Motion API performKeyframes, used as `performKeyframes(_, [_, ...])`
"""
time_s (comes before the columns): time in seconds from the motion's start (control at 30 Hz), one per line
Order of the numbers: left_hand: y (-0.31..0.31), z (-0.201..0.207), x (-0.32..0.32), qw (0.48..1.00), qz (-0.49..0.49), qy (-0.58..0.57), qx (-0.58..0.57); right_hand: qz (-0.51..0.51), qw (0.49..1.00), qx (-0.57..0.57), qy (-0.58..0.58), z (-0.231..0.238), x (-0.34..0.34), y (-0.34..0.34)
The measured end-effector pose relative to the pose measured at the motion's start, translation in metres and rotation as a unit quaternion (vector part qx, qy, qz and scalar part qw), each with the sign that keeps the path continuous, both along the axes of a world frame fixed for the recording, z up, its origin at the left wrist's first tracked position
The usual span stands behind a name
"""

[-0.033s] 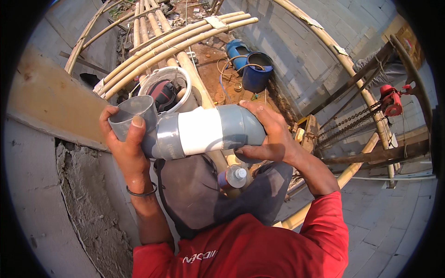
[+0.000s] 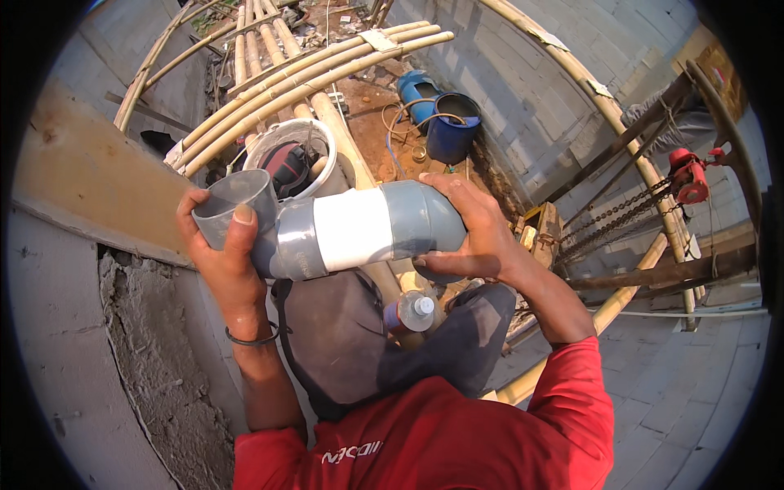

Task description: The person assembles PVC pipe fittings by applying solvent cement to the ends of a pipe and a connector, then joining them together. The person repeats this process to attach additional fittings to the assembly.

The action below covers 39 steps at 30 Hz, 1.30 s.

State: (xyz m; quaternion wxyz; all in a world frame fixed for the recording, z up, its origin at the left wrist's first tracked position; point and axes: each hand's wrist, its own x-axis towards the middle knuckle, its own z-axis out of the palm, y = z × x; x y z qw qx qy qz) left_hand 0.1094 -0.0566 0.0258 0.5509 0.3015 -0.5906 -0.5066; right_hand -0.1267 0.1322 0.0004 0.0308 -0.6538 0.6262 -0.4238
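Across my lap, above my knees, I hold a grey plastic pipe assembly. A short white pipe piece joins two grey elbow fittings. My left hand is closed around the left elbow, its thumb on the open socket, which faces up. On the other end my right hand grips the right elbow, fingers over its top and thumb below. Much of that elbow's far end is hidden by the hand. A clear plastic bottle with a white cap stands between my legs.
Just beyond the pipe, a white bucket holds a black-and-red tool. Bamboo poles cross ahead. Blue drums with a hose stand below. A red chain hoist hangs at right; a block wall rises behind.
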Motion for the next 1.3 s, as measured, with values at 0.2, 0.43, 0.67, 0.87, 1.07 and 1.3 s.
performKeyframes(0.2, [0.021, -0.012, 0.004, 0.988, 0.07, -0.007, -0.14, -0.078, 0.94, -0.046, -0.329, -0.036, -0.025, -0.012])
performKeyframes(0.43, [0.06, -0.012, 0.01, 0.882, 0.047, -0.06, -0.464, -0.122, 0.635, -0.035, -0.762, -0.069, -0.023, -0.042])
performKeyframes(0.67, [0.113, -0.02, -0.011, 0.82, -0.029, -0.133, -0.556, 0.035, 0.575, 0.008, -0.817, -0.088, -0.086, -0.031])
performKeyframes(0.87, [0.138, -0.025, -0.026, 0.83, -0.008, -0.108, -0.547, -0.02, 0.625, 0.09, -0.776, -0.067, -0.109, -0.033])
performKeyframes(1.07, [0.141, -0.016, -0.018, 0.823, -0.039, -0.148, -0.546, -0.001, 0.672, 0.159, -0.723, -0.054, -0.117, -0.032])
performKeyframes(1.3, [0.138, 0.0, -0.034, 0.822, -0.143, -0.09, -0.545, 0.037, 0.602, 0.229, -0.764, -0.072, -0.115, -0.036])
